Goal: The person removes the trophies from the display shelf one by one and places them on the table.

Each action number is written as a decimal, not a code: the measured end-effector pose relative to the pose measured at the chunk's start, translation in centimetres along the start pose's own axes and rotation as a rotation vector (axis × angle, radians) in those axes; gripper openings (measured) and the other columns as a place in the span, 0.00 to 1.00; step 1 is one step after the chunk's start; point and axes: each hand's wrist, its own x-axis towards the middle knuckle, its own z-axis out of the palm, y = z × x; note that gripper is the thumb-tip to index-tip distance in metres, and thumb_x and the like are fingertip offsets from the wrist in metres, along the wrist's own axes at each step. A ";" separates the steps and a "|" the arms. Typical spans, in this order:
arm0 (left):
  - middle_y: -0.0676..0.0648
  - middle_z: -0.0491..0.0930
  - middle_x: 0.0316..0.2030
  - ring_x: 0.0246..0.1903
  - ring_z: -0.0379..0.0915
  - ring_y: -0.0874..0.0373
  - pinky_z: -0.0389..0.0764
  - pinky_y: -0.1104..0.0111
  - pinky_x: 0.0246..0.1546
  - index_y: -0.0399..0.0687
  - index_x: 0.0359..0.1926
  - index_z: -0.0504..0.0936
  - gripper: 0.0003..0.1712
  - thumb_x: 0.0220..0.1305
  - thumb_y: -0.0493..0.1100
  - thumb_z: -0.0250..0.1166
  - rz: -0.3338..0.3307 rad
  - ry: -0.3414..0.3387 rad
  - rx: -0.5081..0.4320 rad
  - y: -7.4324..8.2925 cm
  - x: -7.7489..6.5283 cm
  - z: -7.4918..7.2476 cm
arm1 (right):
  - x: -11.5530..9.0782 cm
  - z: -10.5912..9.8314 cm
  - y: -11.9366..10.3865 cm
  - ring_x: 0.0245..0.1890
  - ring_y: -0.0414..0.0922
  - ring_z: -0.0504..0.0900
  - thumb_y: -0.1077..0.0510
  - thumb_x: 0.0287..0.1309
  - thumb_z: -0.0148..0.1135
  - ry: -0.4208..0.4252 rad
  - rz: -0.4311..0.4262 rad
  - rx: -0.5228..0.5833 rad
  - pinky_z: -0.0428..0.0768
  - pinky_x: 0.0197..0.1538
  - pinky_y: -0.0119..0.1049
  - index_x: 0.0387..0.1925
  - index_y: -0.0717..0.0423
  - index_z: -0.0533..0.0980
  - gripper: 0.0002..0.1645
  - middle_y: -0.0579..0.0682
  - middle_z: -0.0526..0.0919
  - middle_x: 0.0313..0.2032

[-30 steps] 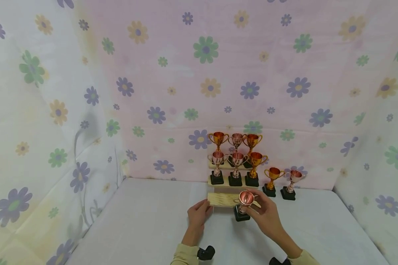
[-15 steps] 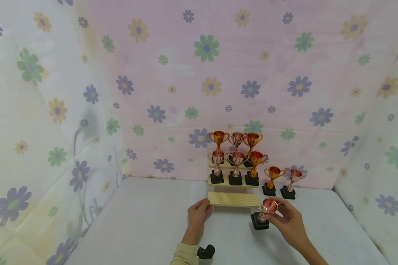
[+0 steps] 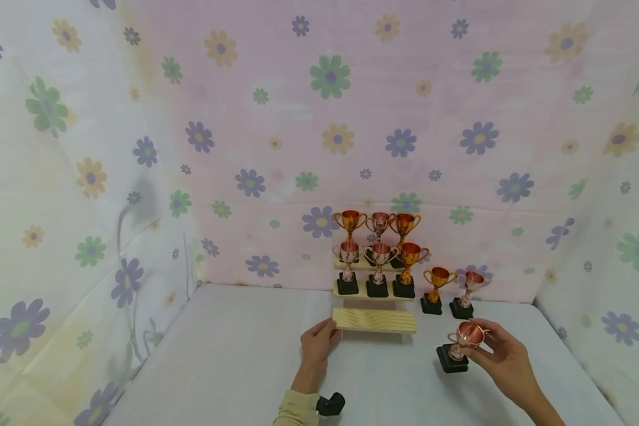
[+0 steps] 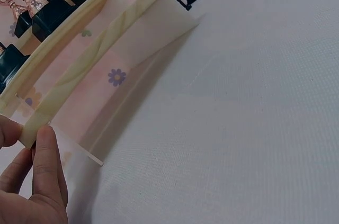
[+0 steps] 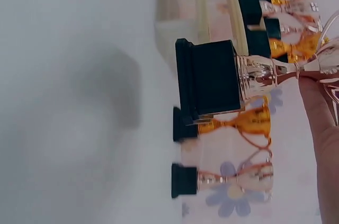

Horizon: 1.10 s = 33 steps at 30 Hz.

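Observation:
My right hand [image 3: 504, 358] grips a rose-gold trophy cup [image 3: 467, 335] by its bowl and stem, to the right of a tiered wooden stand. In the right wrist view the black base of this trophy [image 5: 212, 78] hangs above the table, over a shadow. My left hand [image 3: 315, 346] pinches the left end of the stand's lowest board [image 3: 374, 320], thumb above and fingers beneath in the left wrist view. That board is bare. Rose-gold and gold trophies [image 3: 379, 266] stand in rows of three on the middle and top tiers.
Right of the stand, a gold trophy [image 3: 438, 289] and a rose-gold trophy [image 3: 467, 293] stand on the white table [image 3: 245, 355] near the back wall. Flowered cloth [image 3: 277, 106] encloses the back and sides. A black device [image 3: 331, 405] is worn at the left wrist.
The right hand has carried the rose-gold trophy from in front of the lowest board out to the right. My left hand has stayed at the board's end.

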 end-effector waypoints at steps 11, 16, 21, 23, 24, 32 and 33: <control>0.30 0.82 0.50 0.42 0.84 0.55 0.88 0.63 0.49 0.23 0.56 0.78 0.19 0.69 0.33 0.63 0.005 -0.001 0.003 -0.1 0.1 0.0 | 1.3 -4.2 2.9 0.51 0.20 0.76 0.77 0.51 0.72 0.040 -0.043 -0.056 0.81 0.46 0.16 0.60 0.73 0.70 0.34 0.25 0.76 0.53; 0.29 0.82 0.50 0.42 0.84 0.55 0.87 0.62 0.50 0.23 0.56 0.79 0.19 0.69 0.33 0.63 0.006 0.001 0.004 -0.1 0.1 0.1 | 1.9 -5.4 4.1 0.51 0.17 0.73 0.73 0.55 0.71 0.052 -0.003 -0.109 0.79 0.45 0.13 0.62 0.72 0.69 0.34 0.22 0.73 0.53; 0.30 0.82 0.50 0.41 0.84 0.56 0.88 0.63 0.49 0.23 0.56 0.79 0.19 0.69 0.33 0.63 0.006 0.006 0.002 -0.2 0.2 0.0 | 2.5 -6.1 5.0 0.50 0.17 0.73 0.71 0.57 0.71 0.038 0.024 -0.103 0.80 0.44 0.14 0.63 0.71 0.68 0.33 0.22 0.73 0.52; 0.31 0.82 0.49 0.41 0.84 0.56 0.88 0.63 0.48 0.23 0.56 0.79 0.19 0.69 0.33 0.63 0.004 0.007 0.004 -0.3 0.2 0.0 | 2.8 -6.4 5.4 0.50 0.17 0.74 0.71 0.57 0.71 0.034 0.024 -0.098 0.80 0.44 0.14 0.63 0.70 0.68 0.33 0.22 0.73 0.52; 0.31 0.82 0.49 0.41 0.83 0.56 0.88 0.63 0.48 0.23 0.55 0.79 0.18 0.69 0.33 0.63 0.002 0.008 0.003 -0.3 0.2 0.0 | 3.0 -6.6 5.6 0.50 0.17 0.74 0.71 0.57 0.71 0.034 0.023 -0.098 0.80 0.44 0.14 0.63 0.70 0.68 0.33 0.22 0.74 0.51; 0.31 0.82 0.49 0.40 0.83 0.57 0.87 0.61 0.50 0.23 0.55 0.79 0.18 0.69 0.33 0.63 -0.007 0.000 0.001 0.1 0.0 0.0 | 4.8 -8.1 7.2 0.46 0.14 0.71 0.63 0.61 0.71 0.042 0.082 -0.141 0.79 0.43 0.12 0.63 0.72 0.67 0.34 0.19 0.71 0.48; 0.31 0.82 0.50 0.40 0.83 0.57 0.87 0.61 0.51 0.23 0.55 0.79 0.18 0.69 0.33 0.63 -0.007 0.001 0.003 0.1 0.0 0.0 | 5.0 -8.3 7.4 0.46 0.13 0.71 0.62 0.61 0.72 0.040 0.091 -0.148 0.79 0.42 0.13 0.64 0.72 0.66 0.35 0.20 0.71 0.47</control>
